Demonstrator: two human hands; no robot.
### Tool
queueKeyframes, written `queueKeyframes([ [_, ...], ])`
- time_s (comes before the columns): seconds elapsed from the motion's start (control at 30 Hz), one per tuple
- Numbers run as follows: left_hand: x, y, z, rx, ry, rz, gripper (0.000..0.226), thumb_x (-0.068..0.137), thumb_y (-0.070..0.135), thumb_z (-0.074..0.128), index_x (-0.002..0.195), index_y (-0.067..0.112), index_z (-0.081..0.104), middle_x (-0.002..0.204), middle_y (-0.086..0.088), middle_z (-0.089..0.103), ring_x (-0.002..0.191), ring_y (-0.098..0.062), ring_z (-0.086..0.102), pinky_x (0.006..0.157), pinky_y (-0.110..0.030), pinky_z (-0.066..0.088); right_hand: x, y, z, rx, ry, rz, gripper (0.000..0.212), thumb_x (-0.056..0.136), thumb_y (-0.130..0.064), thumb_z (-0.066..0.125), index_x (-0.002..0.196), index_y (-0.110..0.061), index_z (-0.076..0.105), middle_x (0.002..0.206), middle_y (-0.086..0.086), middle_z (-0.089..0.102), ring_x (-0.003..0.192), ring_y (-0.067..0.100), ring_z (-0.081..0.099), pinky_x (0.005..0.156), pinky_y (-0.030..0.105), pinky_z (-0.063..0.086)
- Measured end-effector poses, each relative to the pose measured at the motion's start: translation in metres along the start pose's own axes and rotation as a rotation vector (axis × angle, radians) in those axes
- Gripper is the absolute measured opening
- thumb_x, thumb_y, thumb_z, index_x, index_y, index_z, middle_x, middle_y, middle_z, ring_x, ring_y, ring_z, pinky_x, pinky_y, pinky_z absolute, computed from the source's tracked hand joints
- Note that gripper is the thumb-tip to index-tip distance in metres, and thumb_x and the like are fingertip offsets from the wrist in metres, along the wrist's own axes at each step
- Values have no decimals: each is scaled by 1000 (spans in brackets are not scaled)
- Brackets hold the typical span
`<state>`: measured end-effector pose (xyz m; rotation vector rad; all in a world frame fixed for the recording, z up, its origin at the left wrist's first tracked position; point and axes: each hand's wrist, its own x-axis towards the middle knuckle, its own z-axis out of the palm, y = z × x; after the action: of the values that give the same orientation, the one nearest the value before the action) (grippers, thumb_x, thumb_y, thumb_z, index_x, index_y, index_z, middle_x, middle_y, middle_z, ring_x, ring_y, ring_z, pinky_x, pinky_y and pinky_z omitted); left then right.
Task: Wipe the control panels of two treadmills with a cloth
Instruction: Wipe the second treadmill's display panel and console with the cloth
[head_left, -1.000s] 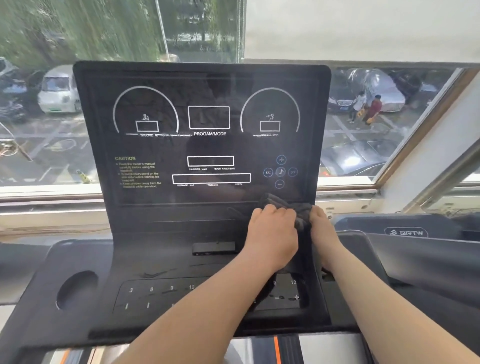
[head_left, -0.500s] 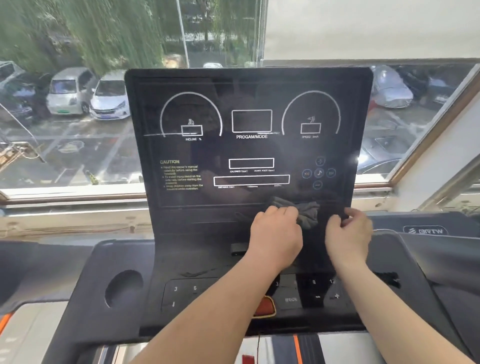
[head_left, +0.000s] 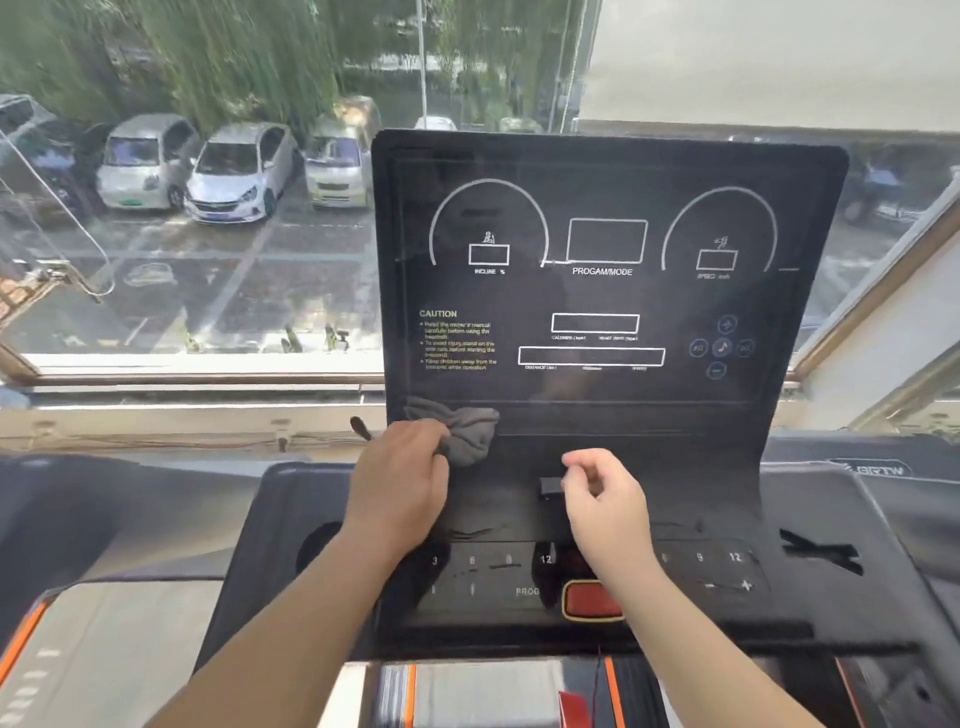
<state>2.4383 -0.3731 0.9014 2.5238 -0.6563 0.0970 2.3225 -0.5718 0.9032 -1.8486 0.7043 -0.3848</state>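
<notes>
The black upright control panel (head_left: 597, 296) of the treadmill stands in front of me, with white dial outlines and caution text. My left hand (head_left: 402, 483) grips a bunched grey cloth (head_left: 462, 428) against the panel's lower left edge. My right hand (head_left: 605, 496) hovers over the ledge below the screen, fingers loosely curled, holding nothing. Below my wrists lies the flat button console (head_left: 727, 571) with numbered keys and a red stop button (head_left: 589, 600).
A second treadmill console (head_left: 878, 470) shows at the right edge. A round cup holder (head_left: 317, 545) sits left of the buttons. Behind the panel is a window (head_left: 208, 234) over parked cars. The treadmill belt (head_left: 493, 691) lies below.
My left hand has carried the cloth leftward along the panel's lower edge. My right hand let go of the cloth and moved left to the middle. The view shifted so the panel sits further right.
</notes>
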Motion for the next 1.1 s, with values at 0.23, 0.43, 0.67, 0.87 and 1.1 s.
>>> queueKeyframes([
  [0.23,8,26,15,-420,207,-254,32,87,20,40,97,25,71,93,7,71,92,-20,62,81,-43,52,-8,3,-30,75,61,66,27,99,-5,54,93,-26,70,87,17,71,65,16,56,56,20,46],
  [0.43,29,88,40,-39,64,104,27,83,22,45,89,14,71,88,-2,73,90,-32,66,73,-43,51,5,-1,-40,70,46,74,27,99,-6,54,94,-27,70,80,8,73,64,15,59,60,27,48],
  [0.67,10,28,28,126,96,123,24,85,18,50,100,12,68,102,-4,68,93,-32,60,77,-44,52,-5,0,-22,100,-79,121,24,100,-6,53,97,-22,71,78,2,75,63,8,64,58,20,52],
  [0.87,-66,-35,29,169,-53,-131,30,91,26,50,113,17,68,126,-1,63,112,-28,56,90,-45,51,-27,4,13,118,-190,160,24,101,-4,53,96,-19,71,73,4,73,58,9,61,58,26,47],
  [1.1,-143,-21,41,144,-180,211,41,86,37,62,125,27,67,148,-1,62,136,-26,57,109,-46,49,-48,9,19,108,-214,176,24,102,-2,51,99,-17,70,69,3,73,55,11,58,52,25,45],
])
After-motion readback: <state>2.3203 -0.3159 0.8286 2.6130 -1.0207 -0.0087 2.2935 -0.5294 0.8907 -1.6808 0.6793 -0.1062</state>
